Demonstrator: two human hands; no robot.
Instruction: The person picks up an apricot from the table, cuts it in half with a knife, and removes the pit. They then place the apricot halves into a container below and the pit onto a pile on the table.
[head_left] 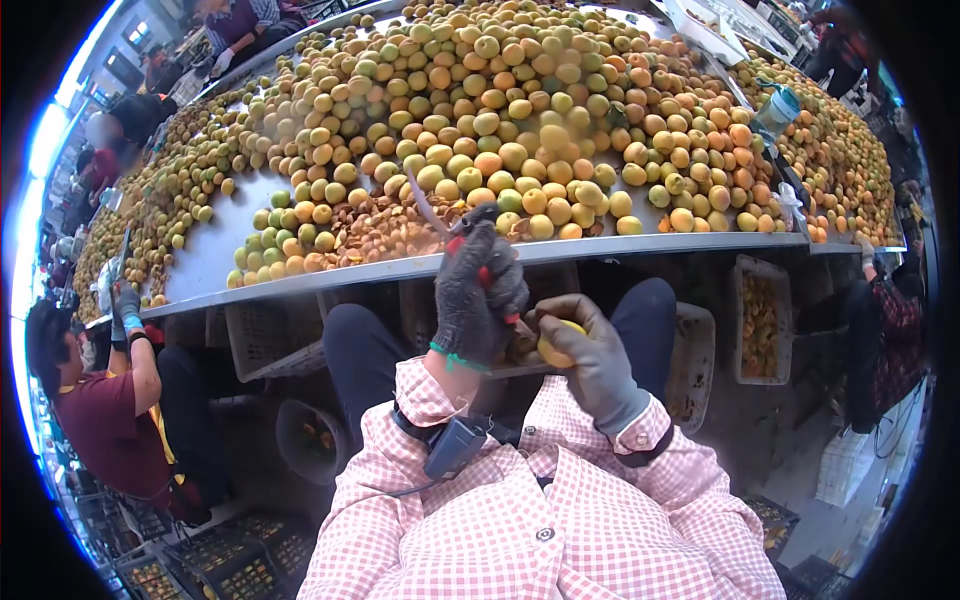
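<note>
My left hand [472, 300], in a dark knitted glove with a green cuff edge, is closed around a red-handled tool [428, 208]. A narrow pale metal part of it sticks up towards the table, and red shows between the fingers; its exact kind is unclear. Just to the right, my right hand [600, 365], in a grey glove with brownish fingers, grips a yellow apricot [562, 343]. Both hands are close together over my lap, in front of the table edge. Beyond them, orange cut apricot pieces [385, 230] lie heaped on the metal table [225, 235].
Whole apricots [520, 110] cover much of the table. Crates stand below, one holding fruit pieces [762, 320], and a round bucket [310, 440] is by my leg. A turquoise-lidded container [778, 108] sits among fruit. A co-worker in maroon [105, 430] sits left; another [885, 340] is right.
</note>
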